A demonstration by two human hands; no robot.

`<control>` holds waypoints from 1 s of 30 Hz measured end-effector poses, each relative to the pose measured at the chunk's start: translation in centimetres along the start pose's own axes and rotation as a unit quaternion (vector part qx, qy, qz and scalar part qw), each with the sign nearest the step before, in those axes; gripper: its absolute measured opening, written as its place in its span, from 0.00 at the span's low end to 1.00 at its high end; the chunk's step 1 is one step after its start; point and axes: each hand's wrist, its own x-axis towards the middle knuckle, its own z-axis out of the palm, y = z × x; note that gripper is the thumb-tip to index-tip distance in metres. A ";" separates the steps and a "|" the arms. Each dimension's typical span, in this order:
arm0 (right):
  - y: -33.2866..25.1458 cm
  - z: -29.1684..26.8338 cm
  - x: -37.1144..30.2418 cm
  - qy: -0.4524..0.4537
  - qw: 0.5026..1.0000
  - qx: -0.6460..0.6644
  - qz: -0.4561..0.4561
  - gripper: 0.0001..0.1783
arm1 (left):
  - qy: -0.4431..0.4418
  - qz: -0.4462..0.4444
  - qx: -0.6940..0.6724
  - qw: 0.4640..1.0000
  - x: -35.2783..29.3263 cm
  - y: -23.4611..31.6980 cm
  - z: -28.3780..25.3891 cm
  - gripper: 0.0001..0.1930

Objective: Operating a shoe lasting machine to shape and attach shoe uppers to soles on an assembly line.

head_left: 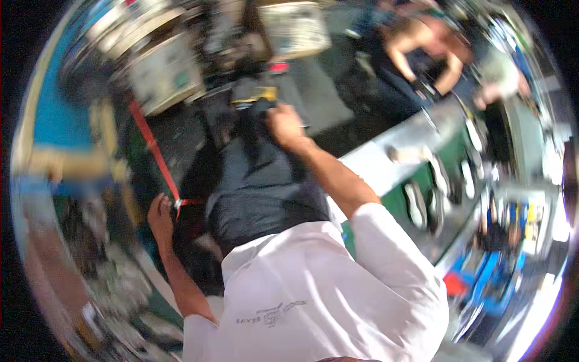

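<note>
My left hand [161, 218] hangs beside a red strap [151, 140], with its fingers loosely bent and apart; nothing shows in it. The strap runs down from the upper left to a small metal piece [178, 204] close to those fingers. My right hand [286, 125] is over my dark-clad knee, against the edge of a black thing [256, 111] with a yellow part [260, 94]. Motion blur smears its fingers, so its grip is unclear. Below are my dark grey trousers [265, 193].
Pale boxes [166, 75] stand at the upper left, another box [294, 29] at the top. On the right, several shoes [416, 205] lie on a green surface [395, 208] beside a pale metal ledge [374, 166]. A seated person [422, 54] bends forward at the upper right.
</note>
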 end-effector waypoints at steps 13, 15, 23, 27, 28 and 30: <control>11.9 -8.2 -41.8 0.257 0.829 -0.007 0.497 0.14 | -0.313 0.536 0.078 0.780 -2.8 21.6 36.0 0.14; 14.3 -10.5 -51.5 0.160 0.790 -0.046 0.590 0.26 | -0.338 0.524 0.071 0.778 -2.8 21.5 36.8 0.14; 27.2 -18.8 -57.4 -0.028 0.659 -0.072 0.748 0.54 | -0.336 0.482 0.110 0.802 -3.2 21.5 35.7 0.14; 32.7 -20.1 -57.8 -0.070 0.705 -0.224 0.670 0.54 | -0.323 0.498 0.111 0.797 -3.7 22.0 37.0 0.14; 33.2 -19.5 -55.5 -0.063 0.712 -0.209 0.668 0.54 | -0.314 0.493 0.125 0.802 -3.6 22.0 36.7 0.14; 33.8 -19.3 -52.6 -0.134 0.678 -0.051 0.721 0.55 | -0.304 0.496 0.142 0.801 -3.4 21.8 36.5 0.13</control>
